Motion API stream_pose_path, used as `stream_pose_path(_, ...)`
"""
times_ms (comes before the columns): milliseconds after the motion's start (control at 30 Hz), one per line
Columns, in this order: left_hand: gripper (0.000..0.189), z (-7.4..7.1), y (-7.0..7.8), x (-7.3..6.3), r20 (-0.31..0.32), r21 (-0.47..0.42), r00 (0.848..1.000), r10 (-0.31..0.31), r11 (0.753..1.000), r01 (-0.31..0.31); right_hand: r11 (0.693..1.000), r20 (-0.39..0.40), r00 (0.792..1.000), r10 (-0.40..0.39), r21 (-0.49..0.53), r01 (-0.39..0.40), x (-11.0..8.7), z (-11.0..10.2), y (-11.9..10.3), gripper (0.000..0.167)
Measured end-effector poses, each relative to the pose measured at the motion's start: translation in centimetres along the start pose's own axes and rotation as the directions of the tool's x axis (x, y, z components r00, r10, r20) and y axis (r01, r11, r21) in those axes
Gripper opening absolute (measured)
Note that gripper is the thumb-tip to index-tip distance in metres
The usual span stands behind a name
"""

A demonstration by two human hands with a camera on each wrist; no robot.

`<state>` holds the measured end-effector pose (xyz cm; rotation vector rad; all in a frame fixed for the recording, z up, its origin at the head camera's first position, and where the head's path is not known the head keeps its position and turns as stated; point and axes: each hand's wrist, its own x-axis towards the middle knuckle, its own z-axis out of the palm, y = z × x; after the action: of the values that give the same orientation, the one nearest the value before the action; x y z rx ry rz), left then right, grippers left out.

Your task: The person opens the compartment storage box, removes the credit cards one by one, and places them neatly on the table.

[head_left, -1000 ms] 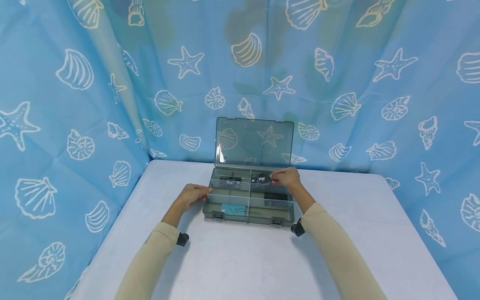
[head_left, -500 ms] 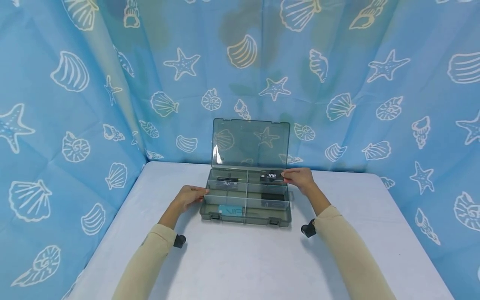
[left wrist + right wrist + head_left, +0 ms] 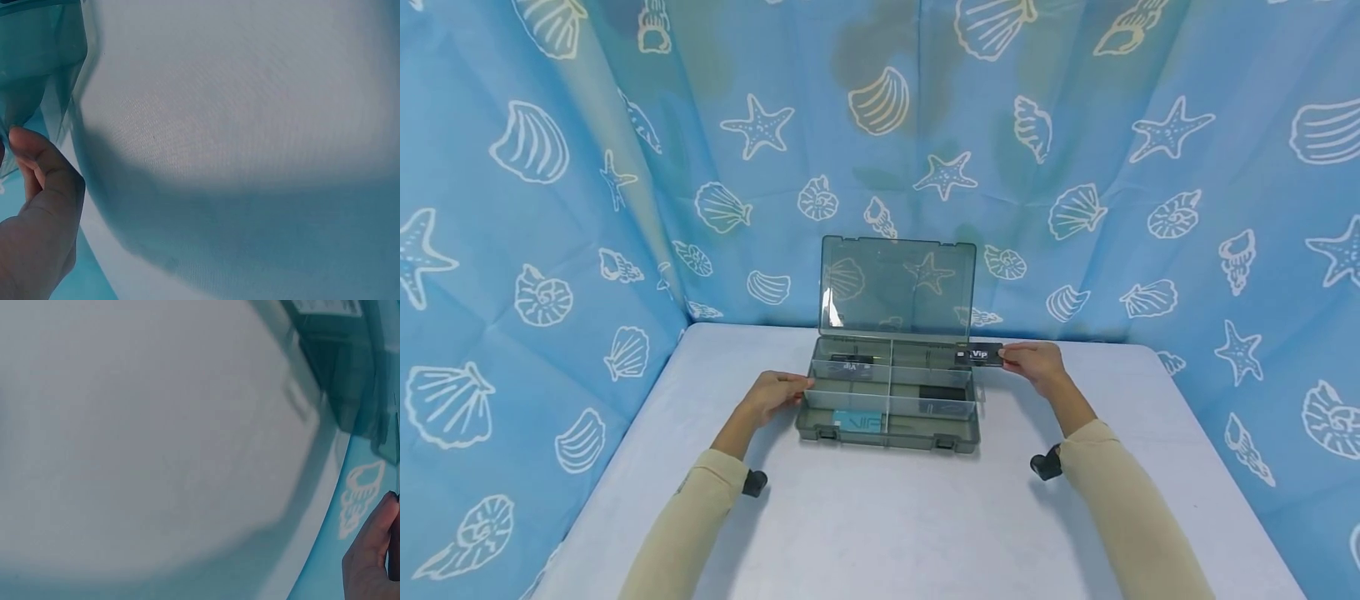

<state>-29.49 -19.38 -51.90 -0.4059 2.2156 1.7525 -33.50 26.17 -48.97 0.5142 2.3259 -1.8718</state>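
A grey translucent compartment box stands on the table with its lid raised at the back. At its left side, my left hand pinches the side wall, as the left wrist view also shows. My right hand pinches the right end of a black card marked "Vip". That card lies across the box's back right edge, partly outside it. Another black Vip card sits in the back left compartment, a black card in the middle right one, and a teal card in the front left one.
The box rests near the far edge of a table with a white cloth. Close behind the lid hangs a blue curtain with shell and starfish drawings, which also runs along both sides.
My right hand has drawn the black Vip card rightward from the back right compartment, past the box's right wall. The left hand has stayed at the box's left side.
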Motion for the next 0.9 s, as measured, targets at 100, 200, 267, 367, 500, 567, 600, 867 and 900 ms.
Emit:
stream_pose_path(100, 0.04, 0.0, 0.1, -0.1, -0.002, 0.005, 1.0, -0.006, 1.0, 0.006, 1.0, -0.012, 1.0, 0.009, 0.005, -0.009, 0.2, -0.8, 0.6, 0.038)
stream_pose_path(200, 0.04, 0.0, 0.1, -0.2, -0.002, 0.012, 1.0, -0.005, 1.0, 0.005, 1.0, -0.022, 1.0, 0.02, 0.0, -0.02, 0.4, -1.5, 1.2, 0.039)
stream_pose_path(267, 0.04, 0.0, 0.0, -0.1, -0.002, 0.013, 1.0, -0.006, 1.0, 0.006, 0.999, -0.03, 0.999, 0.031, 0.005, -0.031, 0.5, -1.8, 1.6, 0.039)
stream_pose_path(367, 0.04, 0.0, -0.1, 0.0, 0.002, 0.01, 1.0, -0.002, 1.0, 0.002, 0.998, -0.037, 0.998, 0.048, 0.029, -0.047, 0.7, -2.3, 2.2, 0.041)
stream_pose_path(500, 0.04, 0.0, -0.1, 0.2, -0.002, 0.007, 1.0, -0.01, 1.0, 0.01, 0.996, -0.05, 0.996, 0.069, 0.058, -0.066, 1.3, -2.6, 3.1, 0.04)
stream_pose_path(567, 0.04, 0.0, -0.1, 0.2, -0.006, 0.008, 1.0, -0.009, 1.0, 0.009, 0.996, -0.055, 0.996, 0.077, 0.057, -0.074, 1.7, -2.7, 3.6, 0.039)
stream_pose_path(600, 0.04, 0.0, -0.1, 0.2, -0.008, 0.006, 1.0, -0.009, 1.0, 0.009, 0.995, -0.058, 0.995, 0.085, 0.053, -0.082, 1.8, -2.7, 3.8, 0.038)
stream_pose_path(867, 0.04, -0.1, 0.0, 0.0, 0.005, -0.009, 1.0, -0.021, 1.0, 0.021, 0.996, -0.072, 0.995, 0.067, -0.052, -0.071, 2.3, -2.1, 4.8, 0.033)
stream_pose_path(900, 0.04, -0.1, 0.0, 0.0, 0.004, -0.011, 1.0, -0.02, 1.0, 0.02, 0.995, -0.083, 0.995, 0.052, -0.087, -0.059, 2.3, -2.0, 4.8, 0.032)
